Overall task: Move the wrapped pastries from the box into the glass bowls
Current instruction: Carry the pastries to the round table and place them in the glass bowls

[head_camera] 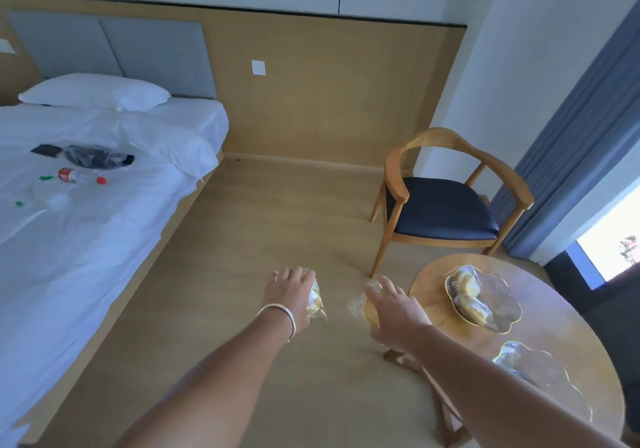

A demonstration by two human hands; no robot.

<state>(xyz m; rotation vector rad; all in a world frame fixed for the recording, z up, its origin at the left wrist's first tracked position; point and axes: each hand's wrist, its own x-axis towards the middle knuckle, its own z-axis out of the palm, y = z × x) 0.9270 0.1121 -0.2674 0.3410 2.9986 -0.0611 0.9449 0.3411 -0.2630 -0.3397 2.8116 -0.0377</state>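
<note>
Round wooden table (540,336) | scalloped glass bowls (483,300) | hands grip crinkly wrapped pastries (317,300)

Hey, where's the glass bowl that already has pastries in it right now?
In the head view it sits at the right, on the round wooden table, on its far side. The glass bowl lies just beyond the right hand and before the chair.

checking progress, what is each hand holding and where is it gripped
Each holds one wrapped pastry: left hand over the top of its pastry, right hand likewise on its pastry.
</note>
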